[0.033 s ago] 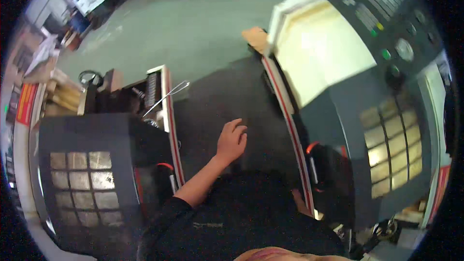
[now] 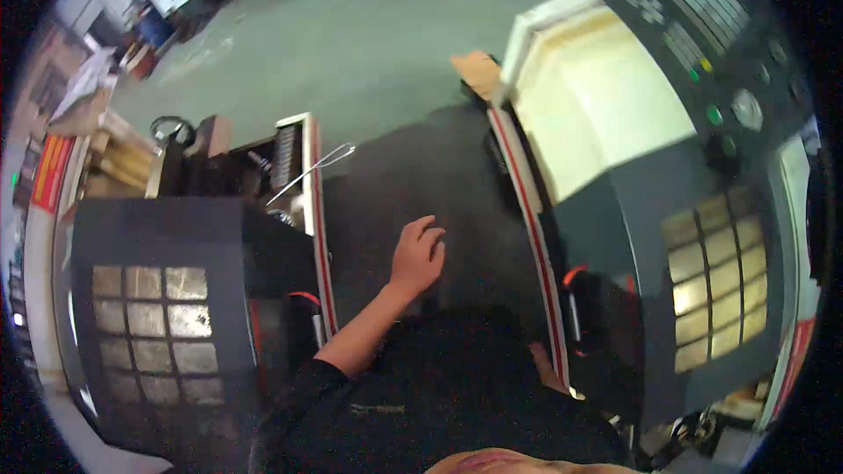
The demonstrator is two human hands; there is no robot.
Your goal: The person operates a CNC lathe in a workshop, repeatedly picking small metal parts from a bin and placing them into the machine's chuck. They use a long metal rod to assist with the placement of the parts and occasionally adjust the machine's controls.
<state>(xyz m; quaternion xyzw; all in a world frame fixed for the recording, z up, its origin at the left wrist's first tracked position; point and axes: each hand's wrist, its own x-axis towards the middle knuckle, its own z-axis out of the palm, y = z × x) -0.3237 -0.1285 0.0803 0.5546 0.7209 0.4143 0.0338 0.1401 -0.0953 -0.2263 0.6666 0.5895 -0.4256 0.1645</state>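
A: Where are the hands?

B: The left hand (image 2: 418,254) sits at centre frame, fingers loosely spread and clasping nothing, hovering over the dark grey floor mat (image 2: 421,184) between two machines. Of the right hand (image 2: 544,367) only a sliver shows at lower centre right, beside the red-striped edge (image 2: 527,211) of the right-hand machine; whether it grips anything I cannot tell.

A: And around them?

B: A dark grey cabinet with a gridded window (image 2: 158,316) fills the lower left; a thin bent metal wire (image 2: 312,171) juts out above it. The cream-fronted machine enclosure (image 2: 606,105) stands upper right, pale green concrete floor (image 2: 351,44) beyond
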